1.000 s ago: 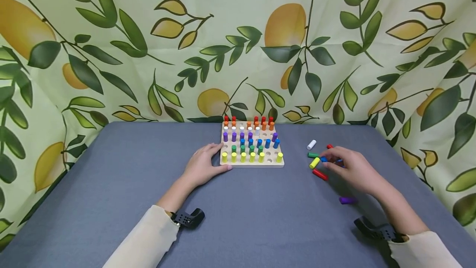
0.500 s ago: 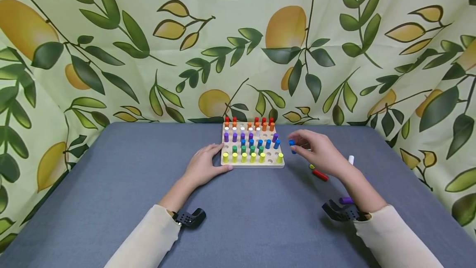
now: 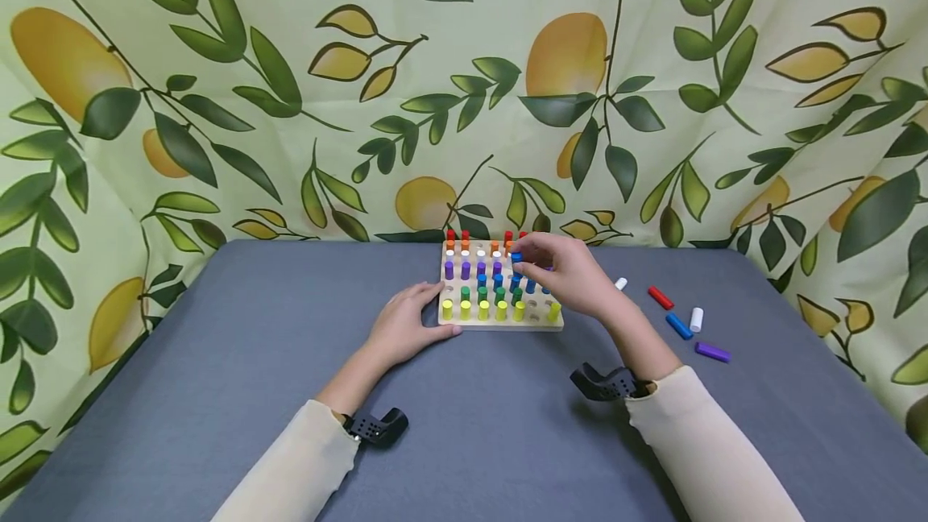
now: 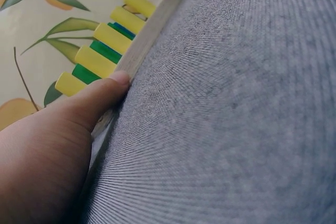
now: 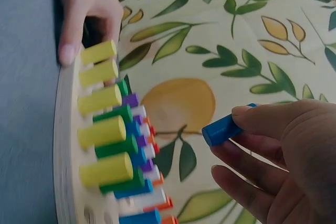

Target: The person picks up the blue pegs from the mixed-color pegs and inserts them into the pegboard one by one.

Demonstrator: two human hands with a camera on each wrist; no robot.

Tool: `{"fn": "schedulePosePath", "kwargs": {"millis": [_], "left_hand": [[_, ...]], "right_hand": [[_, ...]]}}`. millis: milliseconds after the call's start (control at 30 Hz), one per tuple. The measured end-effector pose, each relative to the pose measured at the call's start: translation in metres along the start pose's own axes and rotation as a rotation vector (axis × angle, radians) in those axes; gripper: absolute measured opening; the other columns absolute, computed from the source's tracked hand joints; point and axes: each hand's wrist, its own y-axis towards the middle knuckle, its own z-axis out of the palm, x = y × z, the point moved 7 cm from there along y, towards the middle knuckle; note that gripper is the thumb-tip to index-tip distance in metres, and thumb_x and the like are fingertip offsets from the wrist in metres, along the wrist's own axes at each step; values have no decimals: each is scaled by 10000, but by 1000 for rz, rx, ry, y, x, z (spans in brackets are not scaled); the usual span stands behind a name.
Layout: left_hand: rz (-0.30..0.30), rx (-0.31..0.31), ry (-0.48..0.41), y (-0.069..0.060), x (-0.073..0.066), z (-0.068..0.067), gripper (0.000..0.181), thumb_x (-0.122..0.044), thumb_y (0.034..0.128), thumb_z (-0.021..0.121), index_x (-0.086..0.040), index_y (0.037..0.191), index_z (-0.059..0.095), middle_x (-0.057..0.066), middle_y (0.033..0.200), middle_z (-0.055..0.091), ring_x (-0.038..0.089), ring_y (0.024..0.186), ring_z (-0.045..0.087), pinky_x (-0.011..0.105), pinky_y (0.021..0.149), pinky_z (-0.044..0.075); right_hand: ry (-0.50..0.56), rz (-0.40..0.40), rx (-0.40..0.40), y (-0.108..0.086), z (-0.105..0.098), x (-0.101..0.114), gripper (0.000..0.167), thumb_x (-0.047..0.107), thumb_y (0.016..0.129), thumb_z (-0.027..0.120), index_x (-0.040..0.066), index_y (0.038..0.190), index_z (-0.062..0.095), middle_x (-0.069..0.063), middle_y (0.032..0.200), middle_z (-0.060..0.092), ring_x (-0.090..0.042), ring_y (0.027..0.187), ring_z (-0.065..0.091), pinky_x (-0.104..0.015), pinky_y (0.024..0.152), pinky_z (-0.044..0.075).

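A wooden pegboard (image 3: 500, 327) lies on the table with rows of coloured pegs standing in it, such as yellow pegs (image 5: 102, 132) along its front. My left hand (image 3: 404, 327) grips the board's front left corner, thumb at the front edge and fingers at the left side. Above the right part of the board, my right hand (image 3: 573, 276) pinches a blue peg (image 5: 223, 130) between thumb and fingers. That peg is tilted and apart from the board in the right wrist view. From the head, my right hand hides several pegs and holes.
Loose pegs lie on the grey cloth to the right: a red peg (image 3: 660, 297), a blue peg (image 3: 679, 326), a purple peg (image 3: 713, 352) and two white ones, one a white peg (image 3: 697, 320). A patterned curtain (image 3: 464, 87) hangs behind the table.
My right hand has picked up a blue peg from the loose ones and carried it left, over the board. My left hand has stayed at the board's corner.
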Motion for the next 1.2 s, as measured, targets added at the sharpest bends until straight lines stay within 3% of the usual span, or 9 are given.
{"fn": "schedulePosePath", "kwargs": {"millis": [200,367,533,933,1200], "left_hand": [[8,-1,-12,1,-3,2,843,-585,836,754,-201,1530,468,174,1583,439,409,1471,402,618,1184,334],[7,-3,-17,1,-3,3,834,-581,836,756,-205,1526,475,170,1578,448,404,1467,410,623,1177,341],[0,-7,-20,2,-2,4,833,-574,830,765,-205,1522,482,169,1569,461,401,1463,417,618,1178,343],[5,-18,-13,1,1,2,829,-578,833,760,-210,1522,481,166,1569,462,403,1463,417,621,1176,343],[3,-19,-4,1,2,0,829,-578,830,763,-213,1520,484,164,1563,471,400,1457,426,616,1176,347]], "right_hand": [[63,-13,4,16,11,10,224,155,953,710,108,1172,718,-63,1102,756,-214,976,736,-412,874,616],[50,-25,11,29,19,18,227,174,961,701,130,1183,721,-59,1100,761,-199,952,725,-387,841,612],[76,-19,21,41,31,21,239,142,962,690,94,1195,713,-90,1129,754,-215,948,740,-386,817,616],[78,42,75,51,62,4,248,139,954,700,79,1194,721,-74,1113,764,-230,1000,744,-407,883,614],[80,13,118,52,76,-5,244,144,962,694,77,1196,721,-73,1110,762,-203,1002,726,-399,919,600]]}}
